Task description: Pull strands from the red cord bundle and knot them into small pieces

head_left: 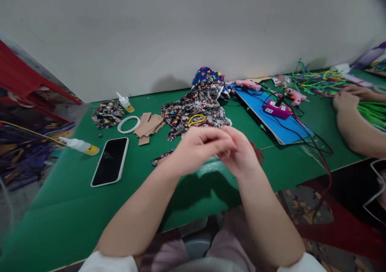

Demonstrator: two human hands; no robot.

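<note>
The left hand point(202, 144) and right hand point(241, 152) touch above the green desk point(72, 211), both curled in. I can't tell if their grip pinches anything. The flowery black cloth point(194, 105) lies just past them. Slow, gentle, steady moves should work best.

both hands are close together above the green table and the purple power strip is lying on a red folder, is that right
Not quite: the folder is blue, not red, as the head view shows. The left hand and right hand are close together above the green table, and the purple power strip lies on that folder.
</note>
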